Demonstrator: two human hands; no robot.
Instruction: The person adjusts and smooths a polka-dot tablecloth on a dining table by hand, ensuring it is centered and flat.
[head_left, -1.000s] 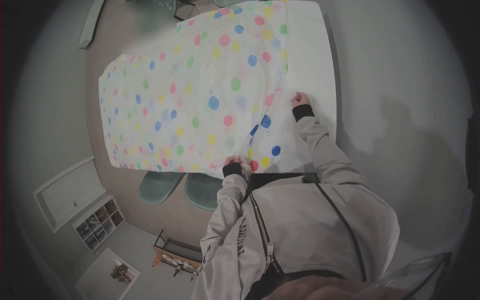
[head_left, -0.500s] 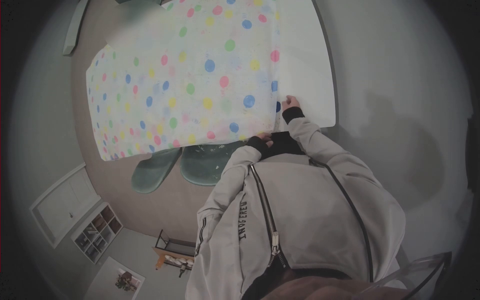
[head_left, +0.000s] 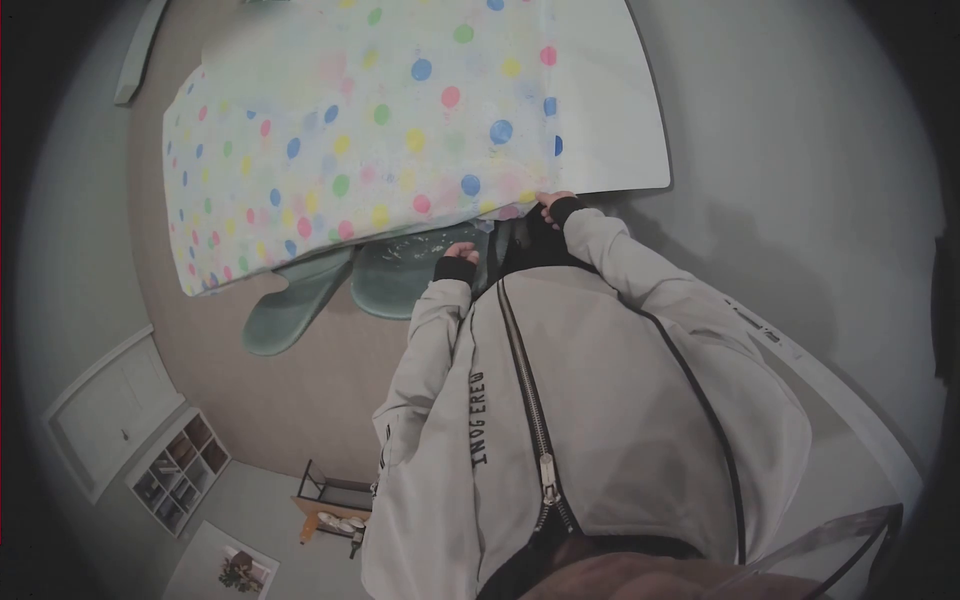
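A white cloth with coloured polka dots (head_left: 360, 130) lies spread over a white table (head_left: 610, 110), and its near edge hangs a little past the table's front. My right hand (head_left: 553, 206) is at the cloth's near right corner, by the table edge, with its fingers closed on the fabric. My left hand (head_left: 460, 253) is lower and to the left, off the cloth and just above a green chair seat (head_left: 400, 275). Its fingers are too small and curled to read. Both arms are in a light grey zip jacket.
A second green chair (head_left: 285, 310) stands left of the first, both tucked under the table's front. A white cubby shelf (head_left: 175, 470) and a low wooden rack (head_left: 330, 505) stand on the floor at lower left. A clear chair back (head_left: 840, 545) shows at bottom right.
My left hand has let go of the cloth's near edge and dropped below the table edge. My right hand has slid along the cloth's edge toward me. The folded-up corner now lies flat.
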